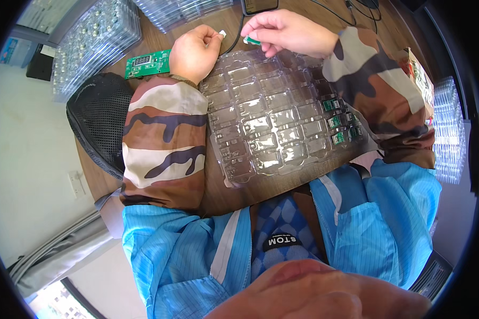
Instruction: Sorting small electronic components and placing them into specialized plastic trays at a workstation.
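Head view. Your right hand (282, 34) is at the far side of the table (239, 199), above the far edge of the clear tray (274, 125). Its thumb and forefinger pinch a small board (252, 41), green with a pale end; the other fingers curl loosely beneath. Your left hand (194, 50) is to its left, well apart, thumb and forefinger closed on a white piece (222, 34), too small to identify.

More green boards (335, 122) sit in the tray's right-hand pockets, beside your right sleeve. A display board (148, 63) lies left of your left hand, its right end hidden behind the wrist; contact there, cannot tell. Further left, nearer you: a black mesh item (98, 119). Tray stacks stand far left (93, 45) and at right (448, 130).

Handling, judged by look: the small board should be very light and stiff, its parts and joints fragile. Hold it by opposite bare edges with a light pinch; avoid pressing the face or prying at the pale end. The white piece is probably light and easily dropped. The tray looks thin, flexible and slick; steady it at the rim, as a knock could unseat its boards.
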Motion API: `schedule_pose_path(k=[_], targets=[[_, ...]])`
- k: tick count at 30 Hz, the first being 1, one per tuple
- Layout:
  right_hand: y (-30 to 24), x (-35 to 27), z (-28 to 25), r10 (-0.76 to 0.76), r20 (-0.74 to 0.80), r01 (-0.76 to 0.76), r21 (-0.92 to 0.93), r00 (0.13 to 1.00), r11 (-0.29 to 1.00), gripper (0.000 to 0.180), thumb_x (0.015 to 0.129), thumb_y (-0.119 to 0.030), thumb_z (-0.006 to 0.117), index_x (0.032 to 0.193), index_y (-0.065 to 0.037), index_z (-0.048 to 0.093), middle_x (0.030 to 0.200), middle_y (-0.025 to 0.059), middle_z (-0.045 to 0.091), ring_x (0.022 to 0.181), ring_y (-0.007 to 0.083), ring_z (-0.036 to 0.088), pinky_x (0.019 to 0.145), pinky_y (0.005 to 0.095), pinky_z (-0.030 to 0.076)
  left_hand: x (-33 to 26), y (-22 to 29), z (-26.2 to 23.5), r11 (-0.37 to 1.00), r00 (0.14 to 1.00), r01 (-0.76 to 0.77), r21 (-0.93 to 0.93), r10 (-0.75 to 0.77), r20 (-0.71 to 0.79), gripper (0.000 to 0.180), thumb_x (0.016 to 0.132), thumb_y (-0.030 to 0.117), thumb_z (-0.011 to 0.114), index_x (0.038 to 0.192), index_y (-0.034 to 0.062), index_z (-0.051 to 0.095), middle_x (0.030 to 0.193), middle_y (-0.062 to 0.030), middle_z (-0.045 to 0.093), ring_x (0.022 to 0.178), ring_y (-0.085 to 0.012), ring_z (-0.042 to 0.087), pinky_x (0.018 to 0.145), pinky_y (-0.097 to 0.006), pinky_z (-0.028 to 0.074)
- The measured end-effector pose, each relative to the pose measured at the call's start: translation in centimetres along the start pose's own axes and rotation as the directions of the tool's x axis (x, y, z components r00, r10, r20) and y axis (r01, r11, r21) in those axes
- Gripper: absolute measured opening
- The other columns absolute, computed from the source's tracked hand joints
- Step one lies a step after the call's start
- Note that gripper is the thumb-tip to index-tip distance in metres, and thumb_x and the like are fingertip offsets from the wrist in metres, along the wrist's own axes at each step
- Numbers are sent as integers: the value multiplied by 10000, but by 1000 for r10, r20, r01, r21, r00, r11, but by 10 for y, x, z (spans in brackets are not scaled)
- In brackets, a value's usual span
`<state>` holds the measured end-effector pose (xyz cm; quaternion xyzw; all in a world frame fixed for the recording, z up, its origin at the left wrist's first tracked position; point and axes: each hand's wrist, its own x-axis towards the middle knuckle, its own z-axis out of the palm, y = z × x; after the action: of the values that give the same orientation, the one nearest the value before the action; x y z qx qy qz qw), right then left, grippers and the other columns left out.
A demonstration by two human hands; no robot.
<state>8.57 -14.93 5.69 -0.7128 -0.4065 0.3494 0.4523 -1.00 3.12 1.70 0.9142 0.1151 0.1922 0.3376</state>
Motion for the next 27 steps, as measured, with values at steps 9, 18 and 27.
schedule_pose_path(k=[9,18,27], targets=[[-12,21,-3,-321,39,308,-414,946,856,163,764,-67,534,864,55,573,758,150,614,649,201,596,603,297,469,-5,-1,-4,999,1000,30,25,-30,-2,202,744,291,590,755,92,621,669,-83,614,640,-257,594,573,-366,456],[-5,37,1,-321,-119,213,-529,940,821,155,749,-93,526,798,25,614,685,155,614,634,245,619,594,317,482,-3,-4,1,997,998,-38,60,40,-39,217,768,273,601,775,57,614,587,-56,584,509,-152,540,504,-278,418],[-11,41,4,-237,-207,56,-630,949,775,189,675,-185,591,708,-5,640,641,171,592,608,288,601,579,349,473,-3,2,2,1000,1000,-25,-6,25,-15,229,769,286,600,792,59,621,578,-60,574,511,-159,540,503,-287,415]])
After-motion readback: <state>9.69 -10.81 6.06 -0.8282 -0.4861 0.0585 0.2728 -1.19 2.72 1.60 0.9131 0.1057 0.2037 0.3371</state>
